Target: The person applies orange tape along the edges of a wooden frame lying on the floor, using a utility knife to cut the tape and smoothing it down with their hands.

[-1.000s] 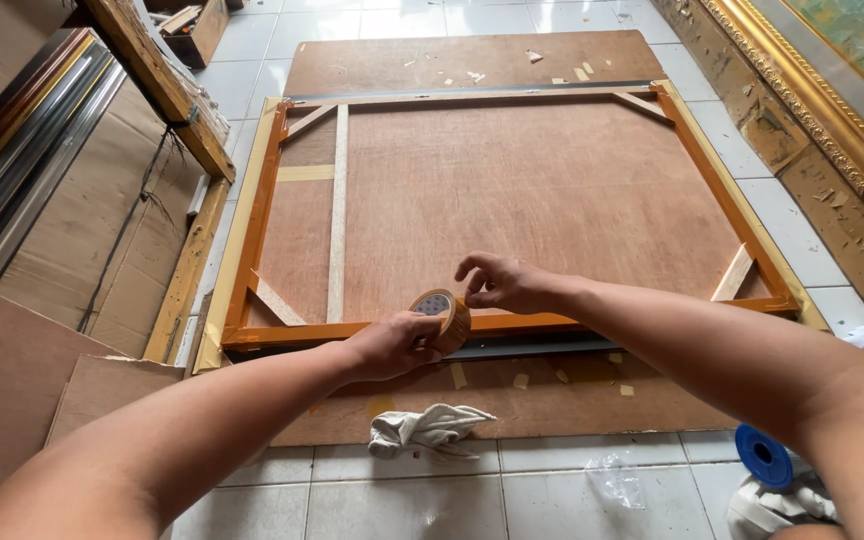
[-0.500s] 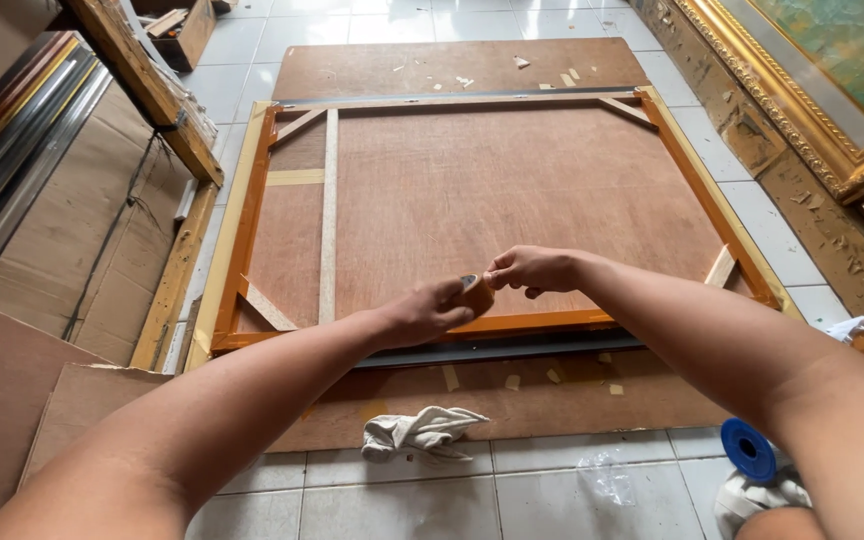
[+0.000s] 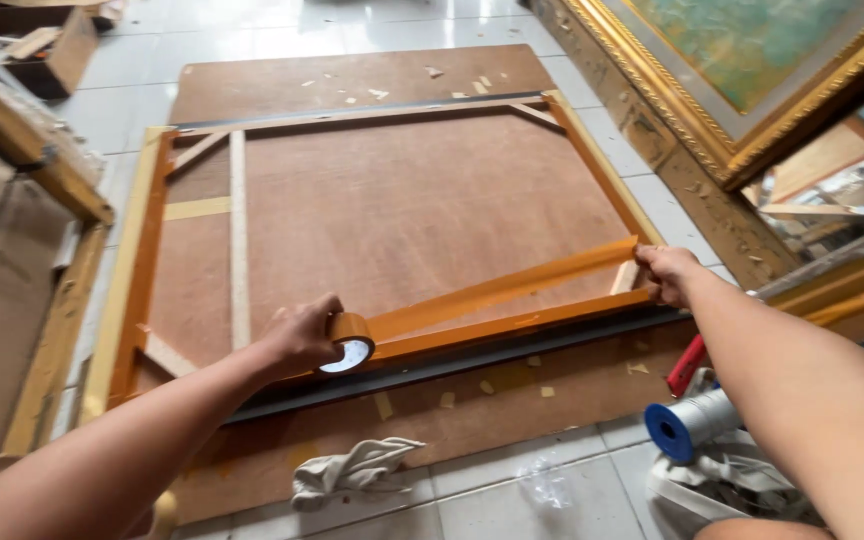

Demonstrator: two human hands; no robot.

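A large picture frame back (image 3: 402, 210), brown board edged in orange tape, lies flat on the floor. My left hand (image 3: 302, 335) grips a roll of brown tape (image 3: 349, 340) near the frame's near edge, left of centre. A long strip of tape (image 3: 502, 285) stretches from the roll to my right hand (image 3: 664, 275), which pinches the strip's free end at the frame's near right corner. The strip hangs just above the near rail.
A crumpled cloth (image 3: 352, 470) lies on the tiles in front of the frame. A silver roll with a blue core (image 3: 692, 425) and a red-handled tool (image 3: 687, 365) sit at the right. A gilded framed painting (image 3: 752, 90) leans at the right; wooden boards (image 3: 22, 260) stack at the left.
My hands were together at the middle of the near rail. The right hand has pulled the tape end out to the right corner, drawing a long strip off the roll held by the left.
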